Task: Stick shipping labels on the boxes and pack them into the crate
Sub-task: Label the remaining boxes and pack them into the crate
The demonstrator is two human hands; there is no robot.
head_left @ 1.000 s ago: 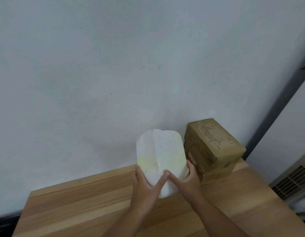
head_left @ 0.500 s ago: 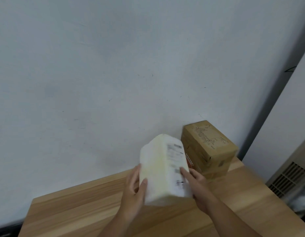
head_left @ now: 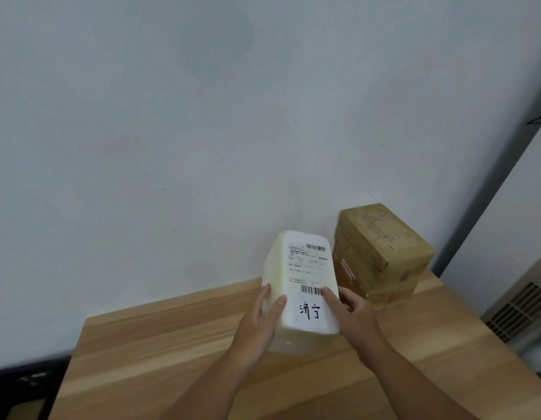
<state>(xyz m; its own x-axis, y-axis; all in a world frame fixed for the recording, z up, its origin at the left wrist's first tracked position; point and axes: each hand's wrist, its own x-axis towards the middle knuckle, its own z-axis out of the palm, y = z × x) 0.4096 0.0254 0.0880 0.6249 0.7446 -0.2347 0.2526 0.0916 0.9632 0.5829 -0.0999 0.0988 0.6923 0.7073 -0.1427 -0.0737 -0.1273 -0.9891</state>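
Item one, lower edge of the frame: wooden table (head_left: 172, 344), light grain, on which we see both forearms reaching in. Item two, lower centre: left hand (head_left: 257, 325), thumb laid on the box's upper face, fingers together along its left side. Item three, just right of it: right hand (head_left: 354, 316), thumb pressed on the label by the lower barcode, fingers curled round the right side, their tips hidden. Item four, between the hands: white box (head_left: 273, 268), tilted, its near end touching or close to the table; we cannot tell which. Shipping label (head_left: 308, 274) stuck on top, with handwritten characters. Item five, right of centre: brown cardboard box (head_left: 381, 256), against the wall (head_left: 202, 131). Item six, right edge: vent grille (head_left: 517, 310).
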